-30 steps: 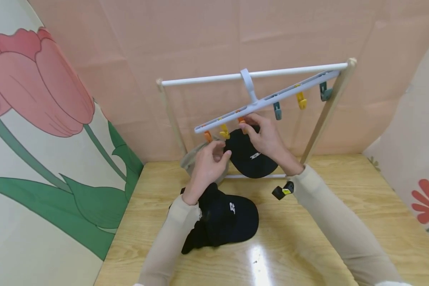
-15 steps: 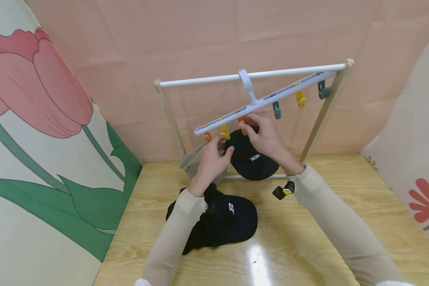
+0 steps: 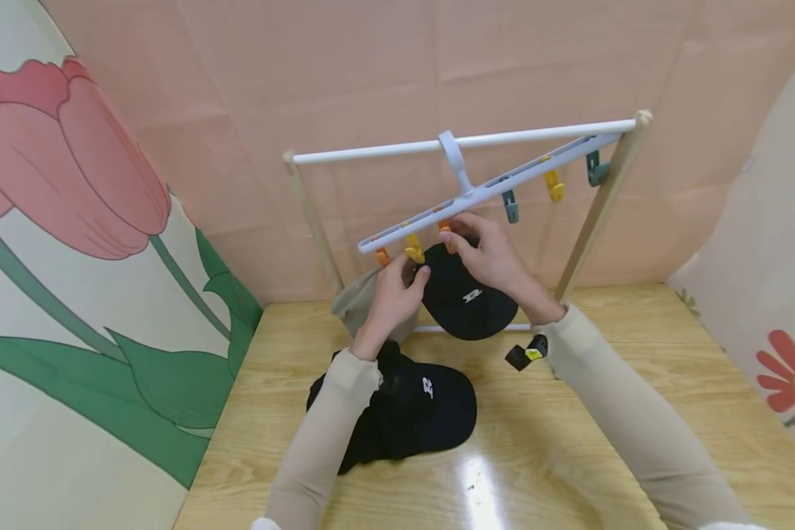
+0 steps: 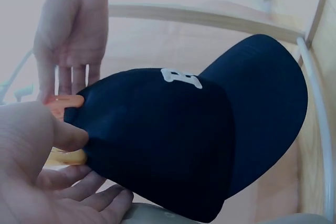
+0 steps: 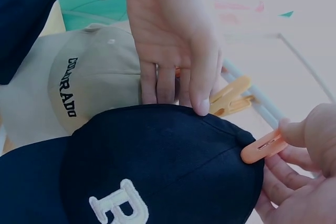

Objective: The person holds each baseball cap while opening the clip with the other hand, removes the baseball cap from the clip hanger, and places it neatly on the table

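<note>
A dark cap with a white letter (image 3: pixel 470 296) hangs beneath the pale clip hanger (image 3: pixel 490 193). My left hand (image 3: pixel 391 300) pinches the cap's back edge, its thumb on the near side and its fingers behind. An orange clip (image 5: pixel 265 146) bites the same edge, and my right hand (image 3: pixel 493 256) pinches its upper end between thumb and fingers. Between the hands, the tip of a yellow clip (image 5: pixel 231 97) is right at the cap fabric by my left thumb. Behind my left hand a beige cap with lettering (image 5: pixel 97 77) hangs at the hanger's left end.
The hanger hooks over the white top bar (image 3: pixel 371 148) of a wooden-sided rack. Toward its right end hang more clips, including a yellow clip (image 3: pixel 553 185). Another dark cap (image 3: pixel 430 405) lies on the wooden table (image 3: pixel 570 442) under my left forearm.
My left hand has shifted slightly right along the cap's edge, closer to the yellow clip. The cap has sunk a little. My right hand stays at the orange clip.
</note>
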Available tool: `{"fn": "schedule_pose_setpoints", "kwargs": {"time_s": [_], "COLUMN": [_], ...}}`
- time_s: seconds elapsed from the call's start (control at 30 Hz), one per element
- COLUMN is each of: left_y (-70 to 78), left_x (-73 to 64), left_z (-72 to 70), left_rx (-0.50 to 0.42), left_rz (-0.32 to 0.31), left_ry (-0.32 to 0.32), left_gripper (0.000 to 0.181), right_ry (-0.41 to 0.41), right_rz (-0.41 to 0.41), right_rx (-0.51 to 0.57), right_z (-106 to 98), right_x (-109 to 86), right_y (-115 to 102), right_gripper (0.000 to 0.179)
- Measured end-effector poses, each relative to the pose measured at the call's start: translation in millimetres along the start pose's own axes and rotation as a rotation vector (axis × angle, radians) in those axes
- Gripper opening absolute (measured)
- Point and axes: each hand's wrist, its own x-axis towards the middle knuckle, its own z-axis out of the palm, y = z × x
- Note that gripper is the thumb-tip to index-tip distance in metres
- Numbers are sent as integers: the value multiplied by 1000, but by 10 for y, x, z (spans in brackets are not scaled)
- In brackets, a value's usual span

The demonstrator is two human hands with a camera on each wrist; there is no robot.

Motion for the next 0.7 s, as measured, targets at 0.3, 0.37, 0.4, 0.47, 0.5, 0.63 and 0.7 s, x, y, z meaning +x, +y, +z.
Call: {"fn": "schedule_pose_setpoints", "kwargs": {"time_s": [0.3, 0.37, 0.4, 0.47, 0.5, 0.63, 0.7], "left_y": [-24, -38, -48, -64, -73, -102, -106], "left_x": [-12, -10, -8, -8, -7, -18, -25], "left_z": [-1, 3, 7, 15, 22, 46, 60], "left_rx": [-9, -33, -55, -116, -150, -239, -256], "left_rz": [-17, -31, -42, -71, -89, -147, -167], "left_ry": [-30, -45, -53, -66, -71, -73, -65], "left_gripper": [18, 21, 21, 23, 24, 26, 26], "right_ry": [0, 2, 4, 10, 13, 16, 14], "right_rz": [33, 28, 23, 14, 9, 8, 10], "right_rx": [117, 142, 151, 160, 163, 172, 179], "right_z": [8, 9, 8, 6, 5, 1, -4], "right_x": [11, 16, 20, 25, 29, 29, 29], "right_y": [41, 50, 57, 72, 77, 97, 100], "right_gripper": [29, 30, 30, 30, 30, 29, 28]}}
